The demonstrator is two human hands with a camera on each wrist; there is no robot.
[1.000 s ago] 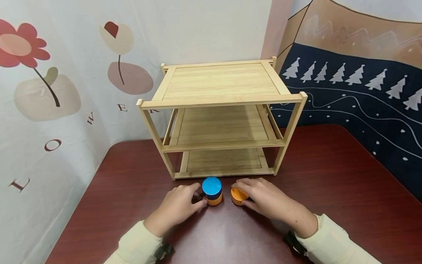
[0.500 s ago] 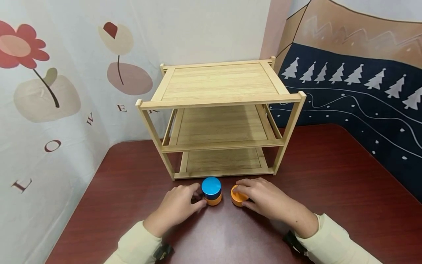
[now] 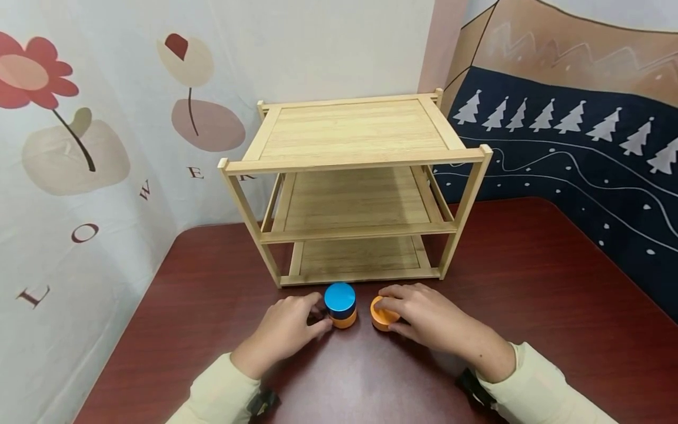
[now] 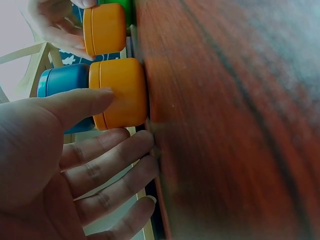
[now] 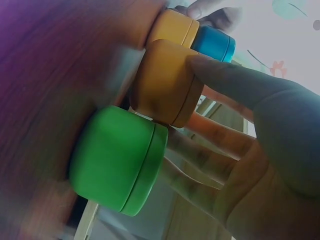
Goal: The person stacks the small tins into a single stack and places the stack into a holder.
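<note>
On the table, the wooden rack is standing at twelve o'clock from our hands. Our left hand is coming from nine o'clock, fingers pinching the lower orange jar; our right hand is lying toward three o'clock, fingers pinching the separate orange jar. The green jar is standing close beside our right fingers, and the blue jar is sitting atop the lower orange one. We are likely steadying both; we should be pressing lightly and level, lest the blue one topple.
</note>
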